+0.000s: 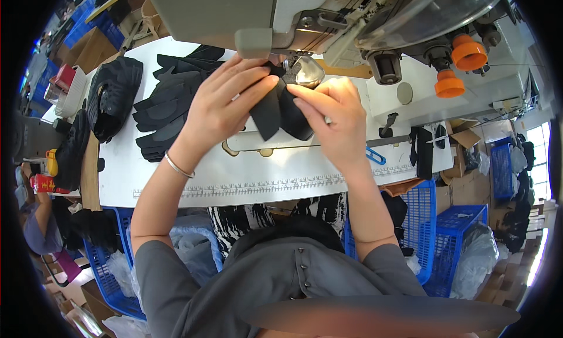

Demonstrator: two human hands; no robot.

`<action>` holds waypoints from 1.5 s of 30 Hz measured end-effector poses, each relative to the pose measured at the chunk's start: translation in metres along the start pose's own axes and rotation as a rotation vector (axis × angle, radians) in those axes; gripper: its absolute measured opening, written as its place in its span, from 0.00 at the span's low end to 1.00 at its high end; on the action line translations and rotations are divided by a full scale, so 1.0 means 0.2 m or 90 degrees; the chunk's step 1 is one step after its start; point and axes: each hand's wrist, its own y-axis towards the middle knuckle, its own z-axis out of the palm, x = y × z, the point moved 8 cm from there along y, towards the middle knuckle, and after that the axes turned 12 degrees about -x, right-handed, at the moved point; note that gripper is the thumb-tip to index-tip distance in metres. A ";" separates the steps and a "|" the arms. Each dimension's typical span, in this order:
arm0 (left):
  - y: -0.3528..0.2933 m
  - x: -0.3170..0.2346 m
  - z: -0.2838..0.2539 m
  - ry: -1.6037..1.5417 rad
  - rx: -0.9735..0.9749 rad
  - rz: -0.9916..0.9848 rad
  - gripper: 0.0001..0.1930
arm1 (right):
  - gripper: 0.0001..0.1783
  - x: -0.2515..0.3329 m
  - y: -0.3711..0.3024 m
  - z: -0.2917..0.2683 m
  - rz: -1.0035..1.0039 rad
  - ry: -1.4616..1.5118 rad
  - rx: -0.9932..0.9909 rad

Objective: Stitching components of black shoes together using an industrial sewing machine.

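Note:
My left hand pinches a black cut piece of material beneath the head of a sewing machine. From the other side, my right hand has its thumb and fingers closed on a curved black piece that meets the first one. Both pieces lie close to the needle area, by a shiny rounded metal part. Where the two pieces join is partly covered by my fingertips. Left of my hands, several black cut pieces lie in an overlapping pile on the white table.
A black shoe stands at the table's left. A ruler strip runs along the front edge. Blue-handled snips and black strips lie to the right. Orange knobs hang at upper right. Blue crates flank my lap.

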 end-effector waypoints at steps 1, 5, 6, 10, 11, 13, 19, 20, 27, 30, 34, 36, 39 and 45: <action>0.00 -0.02 0.02 0.026 0.018 0.003 0.19 | 0.14 -0.04 0.01 0.00 0.037 0.019 0.013; 0.01 -0.08 0.02 0.058 -0.018 -0.002 0.17 | 0.13 -0.08 0.05 0.00 0.083 0.078 0.073; 0.01 -0.09 0.01 0.072 -0.024 0.012 0.17 | 0.13 -0.08 0.05 0.00 0.082 0.082 0.084; 0.03 -0.12 0.01 0.106 -0.015 0.026 0.15 | 0.12 -0.08 0.05 0.01 0.075 0.063 0.109; 0.03 -0.13 0.00 0.102 -0.026 0.027 0.15 | 0.12 -0.09 0.06 0.01 0.073 0.065 0.100; 0.03 -0.13 0.01 0.111 -0.007 0.020 0.15 | 0.12 -0.09 0.07 0.01 0.064 0.072 0.113; 0.03 -0.13 0.02 0.115 -0.011 0.016 0.14 | 0.12 -0.08 0.08 0.01 0.060 0.084 0.129; 0.03 -0.13 0.01 0.115 -0.022 0.015 0.14 | 0.12 -0.08 0.08 0.01 0.062 0.085 0.133; 0.02 -0.14 0.02 0.118 -0.030 0.040 0.18 | 0.13 -0.10 0.09 0.01 0.070 0.111 0.151; 0.02 -0.15 0.03 0.147 -0.039 0.069 0.15 | 0.13 -0.11 0.10 0.01 0.085 0.127 0.160; 0.02 -0.16 0.04 0.173 -0.041 0.089 0.13 | 0.13 -0.12 0.10 0.01 0.102 0.119 0.182; 0.02 -0.16 0.04 0.167 -0.046 0.085 0.13 | 0.13 -0.11 0.10 0.01 0.097 0.110 0.184; 0.02 -0.15 0.04 0.165 -0.041 0.079 0.14 | 0.14 -0.13 0.10 0.02 0.116 0.113 0.187; 0.02 -0.14 0.04 0.161 -0.032 0.074 0.13 | 0.15 -0.09 0.09 0.01 0.067 0.087 0.146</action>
